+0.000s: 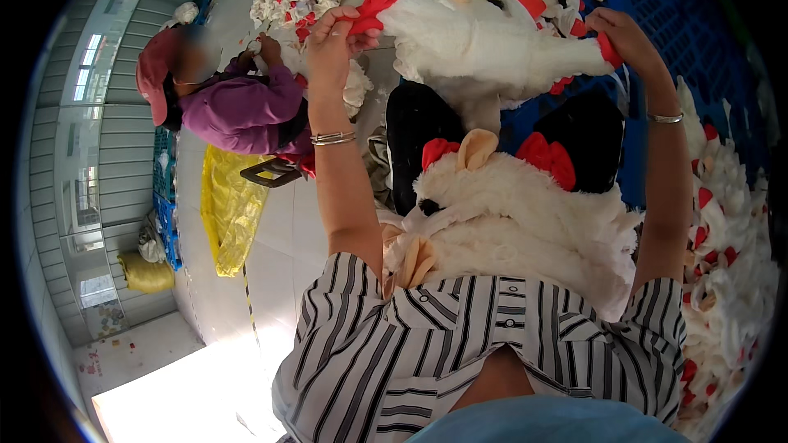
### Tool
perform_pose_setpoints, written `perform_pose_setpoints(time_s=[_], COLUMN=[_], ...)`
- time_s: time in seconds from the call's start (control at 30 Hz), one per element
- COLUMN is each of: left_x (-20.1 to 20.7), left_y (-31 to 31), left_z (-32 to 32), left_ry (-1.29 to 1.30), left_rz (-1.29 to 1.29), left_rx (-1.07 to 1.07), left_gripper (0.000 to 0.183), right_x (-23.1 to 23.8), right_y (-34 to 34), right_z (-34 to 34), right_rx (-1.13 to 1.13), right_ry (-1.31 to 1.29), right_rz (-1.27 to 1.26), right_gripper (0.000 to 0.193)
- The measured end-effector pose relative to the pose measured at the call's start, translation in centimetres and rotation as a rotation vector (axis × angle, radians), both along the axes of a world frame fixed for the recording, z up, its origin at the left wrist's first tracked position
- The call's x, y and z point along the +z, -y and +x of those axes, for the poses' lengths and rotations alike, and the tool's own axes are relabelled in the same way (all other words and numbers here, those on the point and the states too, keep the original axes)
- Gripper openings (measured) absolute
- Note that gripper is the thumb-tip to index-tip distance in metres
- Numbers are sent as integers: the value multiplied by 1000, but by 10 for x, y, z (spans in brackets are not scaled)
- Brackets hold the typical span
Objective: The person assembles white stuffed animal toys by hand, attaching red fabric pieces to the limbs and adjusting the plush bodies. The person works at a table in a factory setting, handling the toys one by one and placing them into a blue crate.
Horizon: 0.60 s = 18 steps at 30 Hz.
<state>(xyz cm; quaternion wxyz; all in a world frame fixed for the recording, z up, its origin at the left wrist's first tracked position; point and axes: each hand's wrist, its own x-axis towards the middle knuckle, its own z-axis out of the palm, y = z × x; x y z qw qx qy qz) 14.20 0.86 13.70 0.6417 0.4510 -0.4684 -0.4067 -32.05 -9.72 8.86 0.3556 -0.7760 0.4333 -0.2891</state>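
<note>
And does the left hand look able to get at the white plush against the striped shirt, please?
Probably yes: the white plush lies largely uncovered, though the left hand would seemingly have to release the red tip it holds first.

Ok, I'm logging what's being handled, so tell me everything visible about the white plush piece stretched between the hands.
The white plush piece looks soft, short-piled and limp. It is stretched crosswise, above and beyond the black-clad knees. The left hand grips a red part at its left end; the right hand grips a red tip at its right. Its far edge is hard to tell from the plush beyond.
</note>
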Motion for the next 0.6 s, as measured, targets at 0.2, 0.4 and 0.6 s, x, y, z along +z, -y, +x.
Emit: perform_pose_setpoints(time_s=[0.2, 0.4, 0.6], left_x=[32, -86, -112], left_y=[26, -4, 17], left_z=[-30, -125, -84], left_ry=[-394, -94, -225], left_rz=[-310, 217, 308], left_rx=[16, -185, 7], left_gripper=[44, 42, 31], right_x=[41, 2, -11], right_y=[15, -103, -159], right_z=[-3, 146, 163], right_rx=[-508, 87, 338], right_ry=[-129, -129, 134], right_rz=[-974, 499, 415], right_gripper=[36, 78, 56])
